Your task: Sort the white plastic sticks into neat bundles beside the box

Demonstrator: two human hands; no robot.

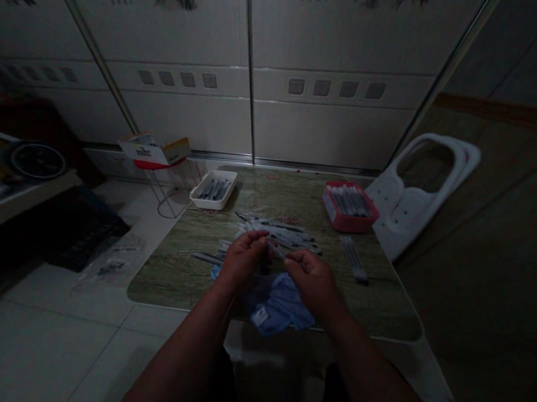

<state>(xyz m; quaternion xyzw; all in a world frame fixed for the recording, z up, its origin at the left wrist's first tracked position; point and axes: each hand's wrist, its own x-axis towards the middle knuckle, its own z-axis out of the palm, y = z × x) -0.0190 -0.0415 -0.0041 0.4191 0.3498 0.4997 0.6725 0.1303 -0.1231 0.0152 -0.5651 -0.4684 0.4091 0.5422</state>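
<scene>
grip narrow, two-handed, around pen

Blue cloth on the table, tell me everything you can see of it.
The blue cloth looks like soft, thin fabric, crumpled into loose folds. A pale label shows near its lower edge, its markings too small to read. It lies at the near side of the table, its lower part reaching past the edge. The right hand overlaps it in view; whether they touch, I can't tell.
</scene>
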